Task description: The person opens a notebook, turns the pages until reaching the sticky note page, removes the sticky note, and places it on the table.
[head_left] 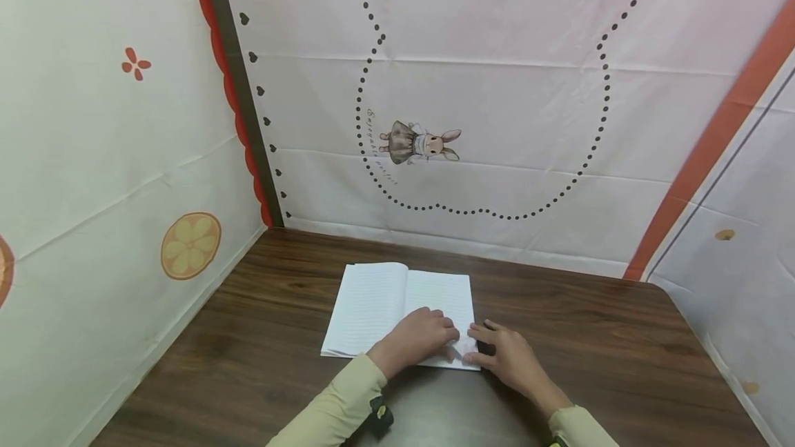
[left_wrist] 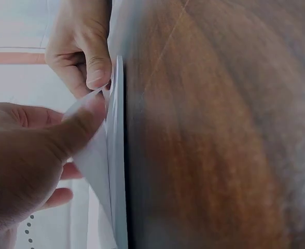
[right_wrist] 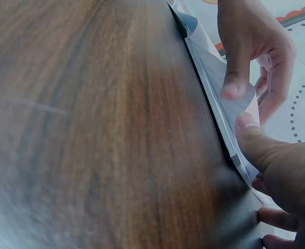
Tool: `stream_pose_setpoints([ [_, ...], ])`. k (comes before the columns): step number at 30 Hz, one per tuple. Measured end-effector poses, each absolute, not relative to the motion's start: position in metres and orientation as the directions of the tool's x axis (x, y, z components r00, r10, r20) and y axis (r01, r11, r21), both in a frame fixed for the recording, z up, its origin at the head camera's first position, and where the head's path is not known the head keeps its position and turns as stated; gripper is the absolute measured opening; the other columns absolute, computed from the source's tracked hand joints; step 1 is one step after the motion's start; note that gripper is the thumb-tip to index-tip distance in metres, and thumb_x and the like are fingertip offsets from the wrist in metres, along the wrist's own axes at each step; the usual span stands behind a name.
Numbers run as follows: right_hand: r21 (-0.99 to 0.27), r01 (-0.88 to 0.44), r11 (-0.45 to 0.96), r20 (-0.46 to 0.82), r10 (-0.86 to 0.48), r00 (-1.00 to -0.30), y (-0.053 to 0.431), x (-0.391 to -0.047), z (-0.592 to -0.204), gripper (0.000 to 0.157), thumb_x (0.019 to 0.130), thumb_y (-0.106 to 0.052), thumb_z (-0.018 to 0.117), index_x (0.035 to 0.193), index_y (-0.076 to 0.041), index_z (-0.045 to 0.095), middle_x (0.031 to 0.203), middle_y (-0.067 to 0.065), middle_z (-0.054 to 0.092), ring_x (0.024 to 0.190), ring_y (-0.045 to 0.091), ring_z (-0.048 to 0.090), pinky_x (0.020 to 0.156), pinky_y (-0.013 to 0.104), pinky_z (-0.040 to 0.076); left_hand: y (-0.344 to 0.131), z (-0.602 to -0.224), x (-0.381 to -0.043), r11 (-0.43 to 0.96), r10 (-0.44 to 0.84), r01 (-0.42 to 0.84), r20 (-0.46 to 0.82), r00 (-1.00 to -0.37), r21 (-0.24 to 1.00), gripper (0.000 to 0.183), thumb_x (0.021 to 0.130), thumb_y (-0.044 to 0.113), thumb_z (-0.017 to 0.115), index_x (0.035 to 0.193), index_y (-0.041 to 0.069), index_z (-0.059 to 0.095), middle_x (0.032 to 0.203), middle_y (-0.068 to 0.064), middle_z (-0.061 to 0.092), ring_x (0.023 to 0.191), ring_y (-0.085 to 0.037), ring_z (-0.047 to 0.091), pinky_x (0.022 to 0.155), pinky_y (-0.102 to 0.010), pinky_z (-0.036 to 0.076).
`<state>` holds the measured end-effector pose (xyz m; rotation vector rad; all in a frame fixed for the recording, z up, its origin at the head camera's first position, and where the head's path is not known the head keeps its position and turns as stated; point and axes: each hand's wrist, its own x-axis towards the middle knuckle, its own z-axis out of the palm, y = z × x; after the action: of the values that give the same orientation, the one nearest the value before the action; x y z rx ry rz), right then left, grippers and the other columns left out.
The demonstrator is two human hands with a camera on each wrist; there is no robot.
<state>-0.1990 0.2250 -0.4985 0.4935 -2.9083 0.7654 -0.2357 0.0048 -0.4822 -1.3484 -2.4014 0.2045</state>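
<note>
An open notebook [head_left: 373, 302] with lined white pages lies on the brown table. Its right page has a lower corner lifted and bent up, seen as a raised sheet [left_wrist: 93, 161] in the left wrist view. My left hand [head_left: 417, 338] reaches over the right page and pinches that lifted page between thumb and fingers. At the notebook's lower right edge is my right hand [head_left: 511, 359], its thumb and fingers spread apart. The right thumb [right_wrist: 251, 129] touches the edge of the page; the other right fingertips rest by the notebook's side.
The dark wood-grain table [head_left: 596, 336] extends around the notebook. White printed cloth [head_left: 509, 123] hangs behind it, with more cloth at the left and right sides. A dark wrist device [head_left: 380, 416] sits at the left sleeve.
</note>
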Motion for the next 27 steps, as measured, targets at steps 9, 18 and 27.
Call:
stream_pose_setpoints([
  [9,-0.474,-0.27,0.838,0.135,-0.234,-0.963,0.223,-0.197,-0.497,0.076,0.079,-0.042,0.086,0.137,0.001,0.063,0.138,0.023,0.062,0.13,0.044,0.057,0.106,0.059,0.045,0.004,-0.485,-0.235,0.643,0.764,0.686,0.349,-0.544,-0.34,0.015,0.096,0.038,0.071,0.104,0.026,0.076,0.1,0.012,0.075,0.085,-0.007,0.067,0.067,-0.022,0.052],
  [18,-0.489,-0.297,0.82,0.151,-0.255,-0.955,0.221,-0.197,-0.497,0.061,0.079,-0.036,0.087,0.13,-0.007,0.07,0.14,0.01,0.064,0.135,0.04,0.054,0.108,0.061,0.043,-0.005,-0.475,-0.231,0.724,0.677,0.631,0.457,-0.576,-0.278,0.018,0.094,0.033,0.073,0.107,0.022,0.075,0.103,0.008,0.075,0.087,-0.01,0.068,0.069,-0.025,0.054],
  [27,-0.484,-0.282,0.829,0.126,-0.253,-0.959,0.22,-0.198,-0.499,0.053,0.08,-0.032,0.086,0.126,-0.009,0.073,0.138,0.007,0.066,0.136,0.04,0.052,0.108,0.062,0.042,-0.023,-0.457,-0.226,0.774,0.579,0.597,0.617,-0.534,-0.209,0.015,0.089,0.028,0.077,0.1,0.018,0.075,0.102,0.006,0.075,0.082,-0.011,0.068,0.064,-0.024,0.054],
])
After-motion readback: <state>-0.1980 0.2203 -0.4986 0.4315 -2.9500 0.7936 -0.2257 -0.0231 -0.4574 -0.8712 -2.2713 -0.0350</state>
